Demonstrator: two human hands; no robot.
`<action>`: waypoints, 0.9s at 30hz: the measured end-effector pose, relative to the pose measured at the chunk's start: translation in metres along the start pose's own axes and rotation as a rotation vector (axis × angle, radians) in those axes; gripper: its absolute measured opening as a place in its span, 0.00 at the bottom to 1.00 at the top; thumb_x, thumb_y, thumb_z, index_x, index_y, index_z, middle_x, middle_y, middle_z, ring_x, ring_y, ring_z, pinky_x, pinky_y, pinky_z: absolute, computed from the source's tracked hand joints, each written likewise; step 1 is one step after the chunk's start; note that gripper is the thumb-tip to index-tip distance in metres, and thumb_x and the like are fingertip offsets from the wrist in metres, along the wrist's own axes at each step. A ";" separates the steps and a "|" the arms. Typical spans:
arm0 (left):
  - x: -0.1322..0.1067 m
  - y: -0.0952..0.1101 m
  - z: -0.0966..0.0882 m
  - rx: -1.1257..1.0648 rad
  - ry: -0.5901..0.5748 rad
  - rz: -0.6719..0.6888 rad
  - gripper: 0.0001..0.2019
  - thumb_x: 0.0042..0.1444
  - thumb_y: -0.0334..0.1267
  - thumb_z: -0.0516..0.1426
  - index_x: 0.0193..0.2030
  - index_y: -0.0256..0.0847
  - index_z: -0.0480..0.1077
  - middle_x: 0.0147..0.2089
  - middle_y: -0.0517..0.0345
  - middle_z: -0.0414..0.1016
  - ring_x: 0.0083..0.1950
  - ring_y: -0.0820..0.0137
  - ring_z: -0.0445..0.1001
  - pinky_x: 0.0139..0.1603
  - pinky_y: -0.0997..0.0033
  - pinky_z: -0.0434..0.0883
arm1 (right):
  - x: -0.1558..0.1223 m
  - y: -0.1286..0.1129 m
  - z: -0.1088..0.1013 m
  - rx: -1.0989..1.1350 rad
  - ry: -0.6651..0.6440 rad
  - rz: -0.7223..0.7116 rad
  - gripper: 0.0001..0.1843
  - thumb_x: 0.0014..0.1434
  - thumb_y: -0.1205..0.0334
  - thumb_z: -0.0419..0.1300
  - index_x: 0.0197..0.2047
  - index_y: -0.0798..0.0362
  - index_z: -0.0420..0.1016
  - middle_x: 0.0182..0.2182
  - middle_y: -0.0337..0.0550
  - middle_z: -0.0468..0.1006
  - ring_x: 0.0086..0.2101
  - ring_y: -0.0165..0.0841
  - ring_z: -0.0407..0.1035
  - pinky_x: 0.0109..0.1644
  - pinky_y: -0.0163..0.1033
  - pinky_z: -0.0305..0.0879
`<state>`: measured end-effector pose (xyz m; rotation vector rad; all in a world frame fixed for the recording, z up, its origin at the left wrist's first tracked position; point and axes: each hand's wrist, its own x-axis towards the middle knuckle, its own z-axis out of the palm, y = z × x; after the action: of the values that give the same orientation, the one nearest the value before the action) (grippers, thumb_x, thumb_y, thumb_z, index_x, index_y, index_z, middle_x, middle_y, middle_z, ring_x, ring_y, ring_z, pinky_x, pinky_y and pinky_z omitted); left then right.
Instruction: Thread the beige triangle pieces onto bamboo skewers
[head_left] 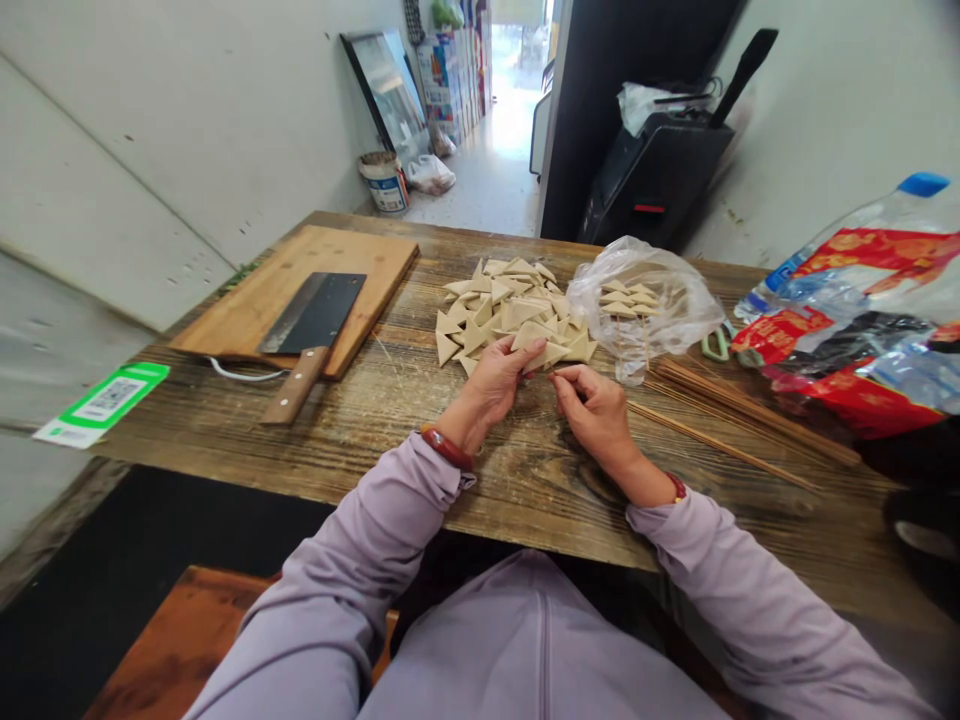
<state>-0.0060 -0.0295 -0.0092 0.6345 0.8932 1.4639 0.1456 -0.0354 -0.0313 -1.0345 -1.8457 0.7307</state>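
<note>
My left hand (499, 380) pinches a triangle (534, 352) at the near edge of the pile (510, 300) on the bench (420, 420); my right hand (596, 405) is closed on what looks like a skewer (556, 376). I'd keep the tip centred and push straight.

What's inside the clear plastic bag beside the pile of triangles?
The plastic bag holds tan triangular pieces threaded on thin skewers. Crumpled film blurs its far side, so the full count cannot be seen.

A food-prep back room: a worn wooden tabletop (360, 420) with cleaver (311, 325), cutting board (255, 290), tofu triangles (510, 310) and skewers (742, 415).
</note>
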 end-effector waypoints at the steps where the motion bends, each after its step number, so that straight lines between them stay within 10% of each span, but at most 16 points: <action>1: 0.000 0.001 0.000 -0.004 0.001 0.005 0.13 0.41 0.42 0.72 0.30 0.38 0.76 0.30 0.59 0.78 0.31 0.74 0.73 0.35 0.73 0.68 | 0.000 0.000 0.000 -0.001 -0.003 -0.003 0.13 0.65 0.53 0.55 0.35 0.51 0.76 0.21 0.38 0.74 0.26 0.33 0.71 0.31 0.37 0.64; 27: 0.000 0.001 0.002 -0.124 -0.024 0.026 0.09 0.50 0.39 0.68 0.30 0.37 0.76 0.30 0.58 0.79 0.40 0.68 0.79 0.46 0.70 0.71 | -0.001 0.002 0.001 0.036 0.000 -0.006 0.11 0.64 0.56 0.56 0.35 0.52 0.76 0.21 0.36 0.73 0.24 0.31 0.68 0.29 0.36 0.61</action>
<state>-0.0055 -0.0289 -0.0072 0.5715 0.7719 1.5194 0.1459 -0.0359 -0.0335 -1.0048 -1.8288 0.7580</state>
